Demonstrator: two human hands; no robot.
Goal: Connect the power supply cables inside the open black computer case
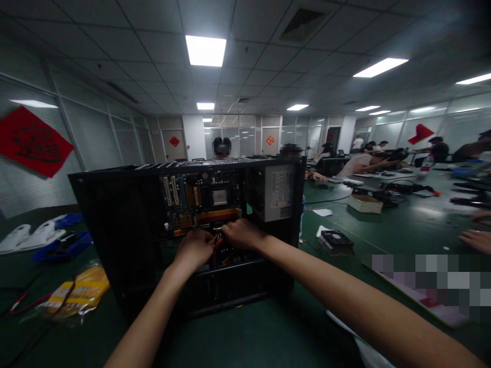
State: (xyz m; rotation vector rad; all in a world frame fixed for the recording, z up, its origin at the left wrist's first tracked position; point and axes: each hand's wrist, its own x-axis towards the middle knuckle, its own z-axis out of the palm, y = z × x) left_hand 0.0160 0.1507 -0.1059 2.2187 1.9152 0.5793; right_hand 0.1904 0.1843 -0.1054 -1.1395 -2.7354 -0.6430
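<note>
A black computer case (92, 225) stands on the bench with its open side facing me. Inside it are a motherboard (192, 191) with expansion slots and a silver power supply (279, 191) at the upper right. My left hand (195, 249) and my right hand (243, 233) both reach in below the motherboard's orange slots. Their closed fingertips almost meet around a bundle of thin red and yellow power wires (217, 240). The fingers hide the ends of the wires and any plug on them.
On the green table (337, 317), a yellow plastic packet (82, 291) and a blue tray (63, 248) lie left of the case. A hard drive (336, 240) and an open cardboard box (364, 203) are to the right. Another person's hand (477, 239) rests at the right edge.
</note>
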